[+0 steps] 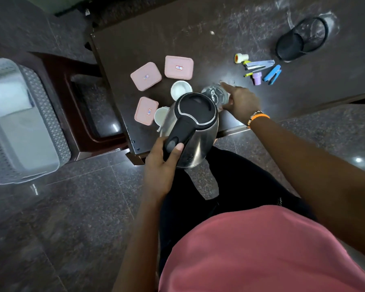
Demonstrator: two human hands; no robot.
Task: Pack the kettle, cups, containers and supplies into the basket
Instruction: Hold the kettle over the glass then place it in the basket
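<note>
Left grip (pixel 164 159) around kettle (pixel 193 127) handle

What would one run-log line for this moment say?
left hand: holds kettle | right hand: at glass | basket: waiting

Dim indoor light w/ overhead sources: small bright glints on the polished floor (pixel 358 160) and a soft sheen on the counter (pixel 230 81). Wide-angle bend at edges; basket (pixel 25 123) at left looks washed-out, slightly soft.

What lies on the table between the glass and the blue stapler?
In the head view, the right hand lies there, reaching the glass; beyond it, bare table up to the blue stapler.
</note>
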